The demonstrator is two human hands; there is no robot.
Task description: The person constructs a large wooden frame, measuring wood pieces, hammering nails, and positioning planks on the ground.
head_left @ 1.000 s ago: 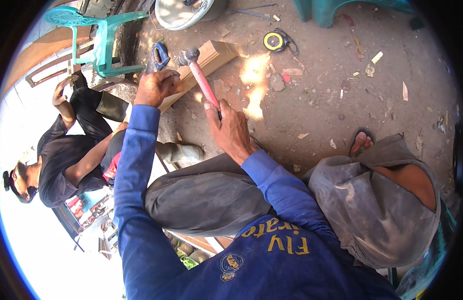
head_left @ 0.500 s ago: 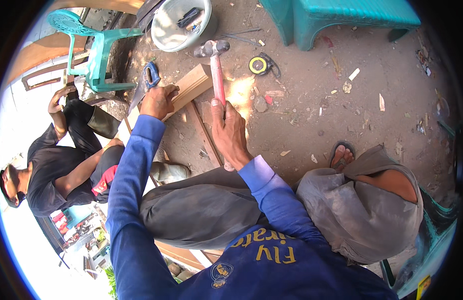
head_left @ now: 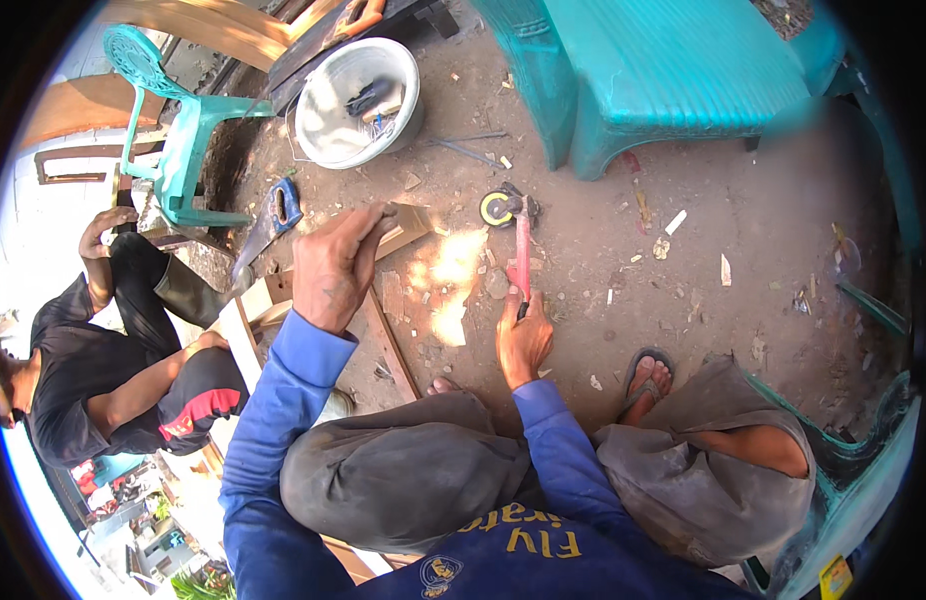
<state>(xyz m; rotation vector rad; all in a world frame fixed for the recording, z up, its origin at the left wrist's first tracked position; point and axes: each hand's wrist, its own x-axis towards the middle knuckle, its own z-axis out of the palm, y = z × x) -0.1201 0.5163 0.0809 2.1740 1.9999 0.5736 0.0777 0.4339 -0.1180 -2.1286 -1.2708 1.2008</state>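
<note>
My right hand [head_left: 524, 338] grips a hammer by its red handle [head_left: 523, 255]. The hammer's head is low over the dirt, overlapping a yellow-and-black tape measure [head_left: 496, 208] in view; I cannot tell if they touch. Raised over a pale wooden beam [head_left: 408, 232], my left hand [head_left: 335, 262] has its fingers pressed together; anything in them is hidden. A handsaw with a blue handle [head_left: 284, 205] lies beyond the left hand, its blade angled toward the near left.
A pale bucket [head_left: 411, 118] holds tools at the far side. Green plastic chairs stand left [head_left: 188, 150] and right [head_left: 673, 75]. A co-worker in black [head_left: 73, 360] sits at left by the timber. A wooden strip [head_left: 393, 345] lies before my knee; wood scraps litter the dirt.
The hammer has moved rightward and down, away from the beam toward the tape measure. My left hand has risen off the beam, its fingers now pointing up. My view has shifted.
</note>
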